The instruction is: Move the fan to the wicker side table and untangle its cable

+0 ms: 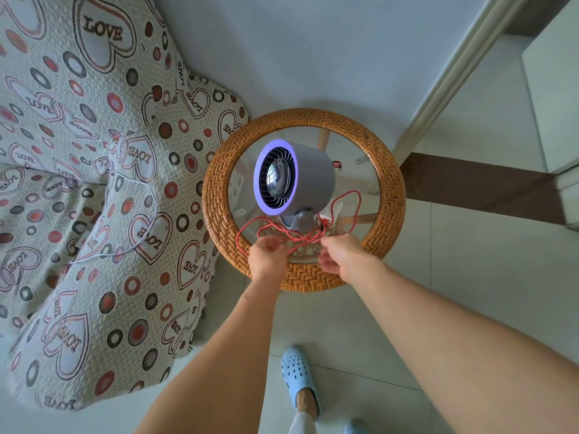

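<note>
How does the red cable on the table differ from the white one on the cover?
The red cable lies tangled in loops on the wicker side table by the fan, gripped by the left hand and right hand; the white cable makes one loose untouched loop on the patterned cover. Both are thin.

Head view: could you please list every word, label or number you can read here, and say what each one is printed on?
"LOVE": printed inside heart shapes, repeated many times at different angles across the patterned sofa cover; clearest on the heart at the top.
Fan: no readable brand or label.
Wicker side table, red cable, white cable, blue shoe: no text visible.
</note>
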Demonstrator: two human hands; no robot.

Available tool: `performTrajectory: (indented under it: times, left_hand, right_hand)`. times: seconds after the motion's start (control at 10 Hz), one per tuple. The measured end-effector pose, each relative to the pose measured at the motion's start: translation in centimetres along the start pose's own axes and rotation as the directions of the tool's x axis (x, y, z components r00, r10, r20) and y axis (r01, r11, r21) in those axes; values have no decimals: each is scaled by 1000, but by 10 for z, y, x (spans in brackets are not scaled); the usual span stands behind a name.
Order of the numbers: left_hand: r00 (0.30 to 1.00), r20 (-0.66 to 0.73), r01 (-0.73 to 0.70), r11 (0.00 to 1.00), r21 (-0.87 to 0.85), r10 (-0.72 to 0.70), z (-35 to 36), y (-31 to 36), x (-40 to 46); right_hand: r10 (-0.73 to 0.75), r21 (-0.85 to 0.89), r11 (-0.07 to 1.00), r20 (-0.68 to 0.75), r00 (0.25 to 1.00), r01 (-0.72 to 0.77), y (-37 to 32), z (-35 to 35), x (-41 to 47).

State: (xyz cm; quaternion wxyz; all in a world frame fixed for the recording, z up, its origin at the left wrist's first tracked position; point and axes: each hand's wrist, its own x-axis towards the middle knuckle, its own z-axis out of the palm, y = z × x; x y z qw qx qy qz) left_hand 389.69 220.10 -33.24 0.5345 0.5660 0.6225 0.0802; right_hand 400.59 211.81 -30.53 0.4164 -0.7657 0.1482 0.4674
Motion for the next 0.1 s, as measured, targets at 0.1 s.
performTrajectory:
  times: [0.1]
  left_hand:
    - [998,9,68,981,-183,-68,-2,3,-20]
  right_hand:
    - [-6,43,999,25,1000,5,7,-9,-12]
